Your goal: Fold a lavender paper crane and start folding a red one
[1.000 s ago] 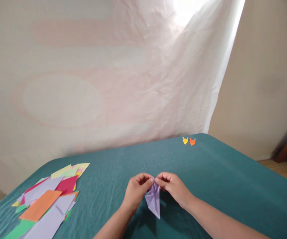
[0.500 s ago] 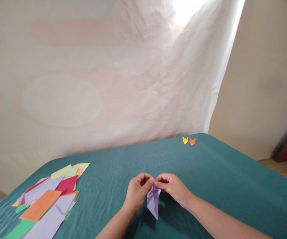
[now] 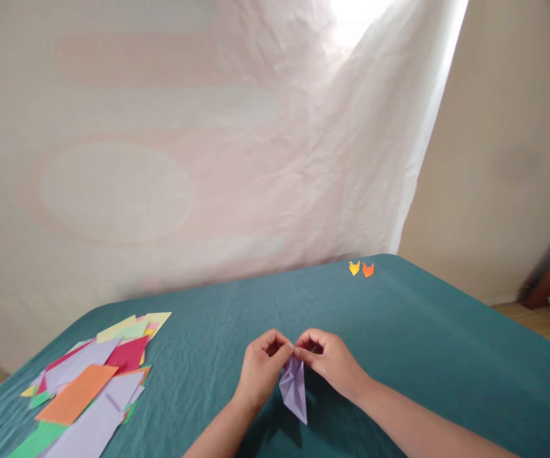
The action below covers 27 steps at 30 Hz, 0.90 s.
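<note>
A folded piece of lavender origami paper (image 3: pixel 295 391) hangs point down above the cloth, its top end pinched between both hands. My left hand (image 3: pixel 266 366) is closed on its upper left side, thumb against the bent fingers. From the other side, my right hand (image 3: pixel 331 359) pinches the same top end between thumb and fingertips. The two sets of fingertips nearly meet, and they hide the uppermost folds.
A green cloth covers the table (image 3: pixel 399 337). Loose coloured paper sheets (image 3: pixel 81 394) lie overlapping at the left. Two small folded figures, one yellow (image 3: pixel 354 268) and one orange (image 3: pixel 368 270), lie near the far edge. A pale curtain (image 3: pixel 237 178) hangs behind.
The lavender paper's lower tip has swung slightly to the right and its left fold bulges a little further left. Both hands keep their pinch in nearly the same place.
</note>
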Available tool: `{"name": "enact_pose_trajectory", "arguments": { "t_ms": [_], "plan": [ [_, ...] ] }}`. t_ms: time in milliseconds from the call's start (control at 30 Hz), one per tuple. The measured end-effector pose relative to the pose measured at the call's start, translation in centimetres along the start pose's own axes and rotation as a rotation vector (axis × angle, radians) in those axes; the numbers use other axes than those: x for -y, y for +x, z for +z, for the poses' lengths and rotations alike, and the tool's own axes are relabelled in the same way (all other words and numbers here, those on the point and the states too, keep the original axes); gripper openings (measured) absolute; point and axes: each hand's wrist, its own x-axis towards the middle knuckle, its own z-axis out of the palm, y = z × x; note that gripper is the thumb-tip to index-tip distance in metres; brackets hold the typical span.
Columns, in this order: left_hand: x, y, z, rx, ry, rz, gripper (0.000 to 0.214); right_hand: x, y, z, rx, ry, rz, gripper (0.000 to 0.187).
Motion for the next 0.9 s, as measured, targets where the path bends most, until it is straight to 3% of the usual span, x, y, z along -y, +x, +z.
{"name": "enact_pose_trajectory", "arguments": {
  "t_ms": [700,900],
  "plan": [
    [-0.16,-0.23,0.33,0.001,0.044,-0.008,0.025,0.29,-0.04,0.07,-0.094,-0.142,-0.035,0.01],
    [0.02,-0.12,0.37,-0.004,0.02,-0.026,0.025,0.45,-0.07,-0.02,-0.117,-0.251,-0.119,0.01]
  ]
}}
